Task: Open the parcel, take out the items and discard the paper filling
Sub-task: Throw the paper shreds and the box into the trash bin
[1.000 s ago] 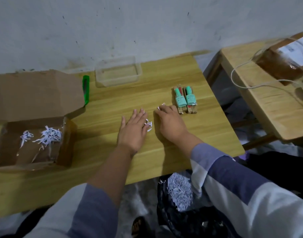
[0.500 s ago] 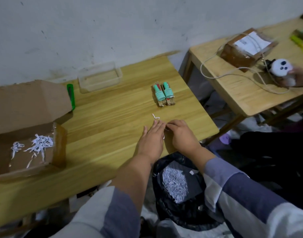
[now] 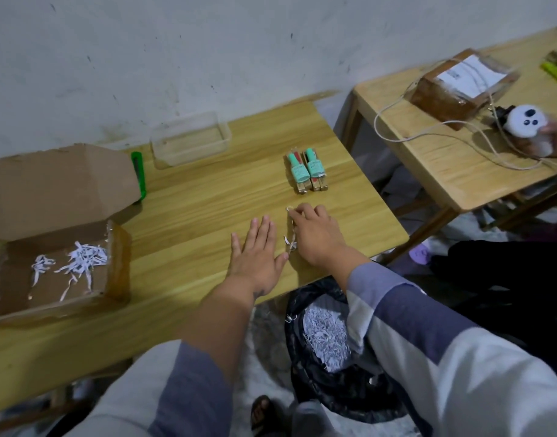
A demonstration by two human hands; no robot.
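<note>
The open cardboard parcel sits at the table's left, with loose white paper shreds on its bottom. Two mint-capped bottles lie side by side on the wooden table. My left hand rests flat on the table, fingers together, just left of a few paper strips. My right hand is beside it with its fingers curled down over those strips, one strip at its fingertips. A black-lined bin holding shredded paper stands under the table's front edge.
A clear plastic tray and a green cutter lie at the back by the wall. On a second table to the right are a taped parcel, a cable and a panda toy held by another person's hand.
Both hands have moved from the table's front edge back up towards the bottles. The strips now lie between the two hands.
</note>
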